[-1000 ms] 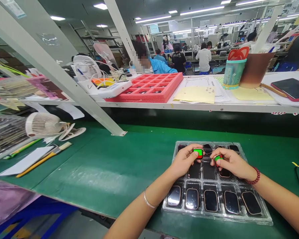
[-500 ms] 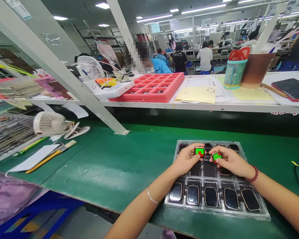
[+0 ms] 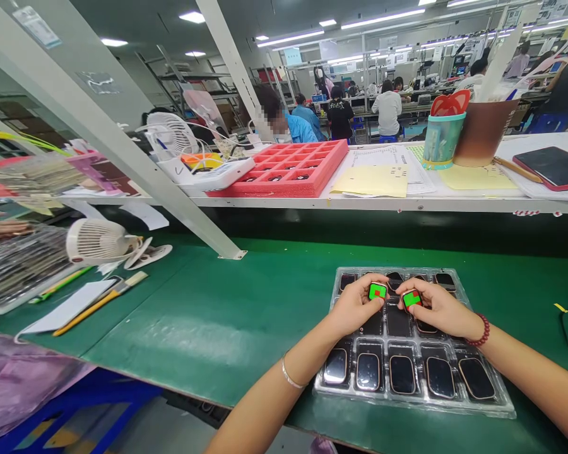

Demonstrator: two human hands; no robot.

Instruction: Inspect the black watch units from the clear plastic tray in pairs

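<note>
Watches (image 3: 377, 291), both lit green and red, are over the tray (image 3: 414, 402) on the surface (image 3: 194, 340): the left hand (image 3: 356, 307) pinches one in its grip, the right hand (image 3: 447, 308) the other, nearby.

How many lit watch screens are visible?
2: one lit watch in the left hand, another lit watch in the right hand, both over the clear tray. Others may be hidden under the hands.
</note>
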